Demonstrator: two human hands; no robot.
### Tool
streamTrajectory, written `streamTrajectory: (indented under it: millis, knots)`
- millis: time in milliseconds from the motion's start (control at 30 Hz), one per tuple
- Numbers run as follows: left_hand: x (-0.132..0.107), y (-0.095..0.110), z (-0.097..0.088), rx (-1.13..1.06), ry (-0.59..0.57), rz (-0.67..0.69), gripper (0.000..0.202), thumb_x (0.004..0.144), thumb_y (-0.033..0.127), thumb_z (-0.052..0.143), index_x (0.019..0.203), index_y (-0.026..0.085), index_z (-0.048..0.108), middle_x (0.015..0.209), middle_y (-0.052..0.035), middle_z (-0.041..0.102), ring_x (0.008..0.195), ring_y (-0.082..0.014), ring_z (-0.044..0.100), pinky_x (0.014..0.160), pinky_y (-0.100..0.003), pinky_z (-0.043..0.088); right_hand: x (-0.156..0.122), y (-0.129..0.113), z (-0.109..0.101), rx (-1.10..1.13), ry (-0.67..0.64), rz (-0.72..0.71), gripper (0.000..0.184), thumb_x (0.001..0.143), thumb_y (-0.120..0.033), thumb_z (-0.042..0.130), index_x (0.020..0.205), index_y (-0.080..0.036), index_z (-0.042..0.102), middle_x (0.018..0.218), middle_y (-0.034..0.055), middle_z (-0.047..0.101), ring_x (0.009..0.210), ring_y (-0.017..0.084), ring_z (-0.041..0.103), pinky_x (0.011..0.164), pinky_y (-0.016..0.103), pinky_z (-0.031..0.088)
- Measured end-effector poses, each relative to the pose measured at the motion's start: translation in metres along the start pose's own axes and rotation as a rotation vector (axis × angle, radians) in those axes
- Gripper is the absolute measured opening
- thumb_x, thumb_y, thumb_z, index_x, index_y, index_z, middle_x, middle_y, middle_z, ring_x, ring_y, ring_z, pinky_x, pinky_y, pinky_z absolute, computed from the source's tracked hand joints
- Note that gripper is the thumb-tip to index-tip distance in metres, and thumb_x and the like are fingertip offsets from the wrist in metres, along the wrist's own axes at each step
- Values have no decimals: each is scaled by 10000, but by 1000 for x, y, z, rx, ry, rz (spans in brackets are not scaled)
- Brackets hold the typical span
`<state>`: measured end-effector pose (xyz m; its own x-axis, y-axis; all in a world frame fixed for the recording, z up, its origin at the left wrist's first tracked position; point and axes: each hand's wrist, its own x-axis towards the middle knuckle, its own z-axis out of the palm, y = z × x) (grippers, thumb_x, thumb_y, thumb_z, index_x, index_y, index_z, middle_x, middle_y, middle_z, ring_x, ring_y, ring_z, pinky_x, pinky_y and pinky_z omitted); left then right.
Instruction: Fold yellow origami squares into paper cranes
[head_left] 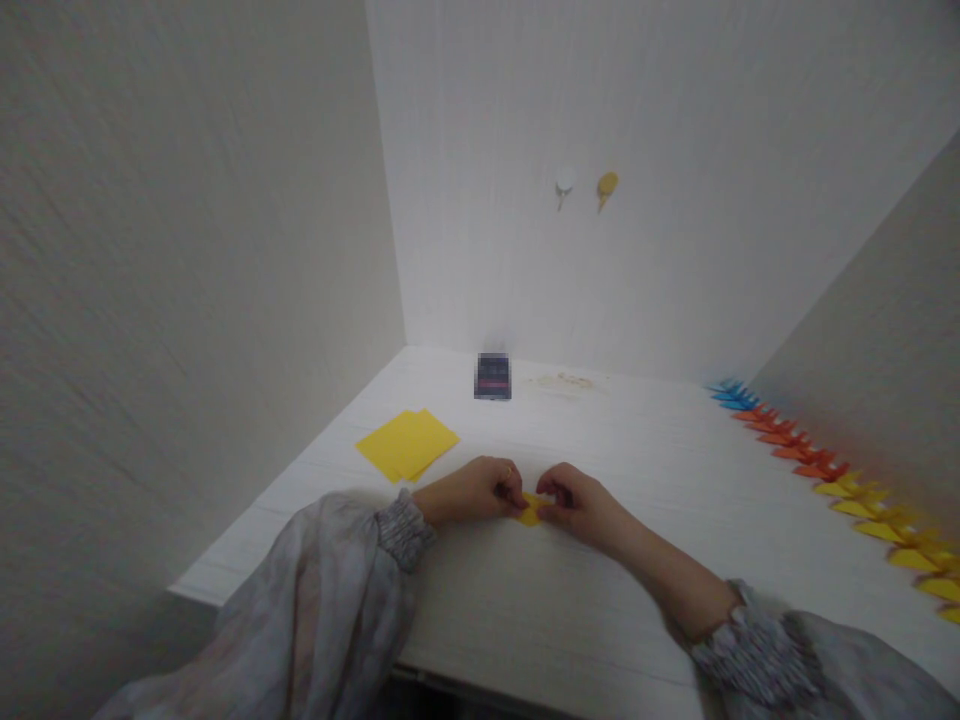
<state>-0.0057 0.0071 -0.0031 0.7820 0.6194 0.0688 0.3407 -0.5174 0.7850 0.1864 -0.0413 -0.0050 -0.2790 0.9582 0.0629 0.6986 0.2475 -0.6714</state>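
Observation:
A small folded piece of yellow paper (532,510) lies on the white table (600,600), pinched from both sides. My left hand (480,490) grips its left end with curled fingers; a ring shows on one finger. My right hand (577,503) holds its right end, fingers pressed together. Both hands meet at the table's middle, with grey patterned sleeves behind them.
A stack of yellow paper squares (407,443) lies left of my hands. A small dark box (493,377) stands near the back wall. A row of several folded paper pieces, blue, orange (795,445) and yellow, runs along the right wall. Two small hooks (607,186) hang on the back wall.

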Motion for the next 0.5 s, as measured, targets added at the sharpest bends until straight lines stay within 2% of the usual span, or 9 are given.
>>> streamTrajectory:
  millis: [100, 233, 333, 500]
  knots:
    - [-1, 2, 1, -18, 20, -16, 131, 633, 232, 635, 720, 135, 637, 826, -23, 562, 694, -96, 520, 628, -206, 409, -2, -10, 4, -106, 28, 59, 185, 642, -228, 618, 807, -170, 557, 719, 22, 532, 623, 132, 478, 550, 240, 351]
    - [-1, 8, 2, 25, 92, -59, 268, 601, 219, 650, 857, 158, 599, 818, -13, 559, 734, -114, 495, 642, -223, 393, -3, -24, 4, -208, 11, 213, 185, 651, -252, 621, 798, -161, 553, 704, 40, 566, 641, 156, 505, 572, 260, 334]
    - [-1, 13, 3, 29, 100, -69, 379, 586, 257, 667, 932, 162, 545, 813, -4, 564, 720, -114, 473, 624, -228, 379, -4, -26, 4, -214, -3, 214, 169, 655, -277, 623, 757, -170, 541, 675, 28, 561, 616, 147, 496, 560, 251, 316]
    - [0, 16, 4, 4, 63, -85, 526, 590, 323, 672, 1053, 165, 479, 828, -10, 564, 711, -117, 480, 629, -240, 383, -5, -22, 6, -164, 44, 166, 231, 638, -335, 642, 685, -176, 481, 615, 1, 526, 557, 122, 441, 517, 234, 290]
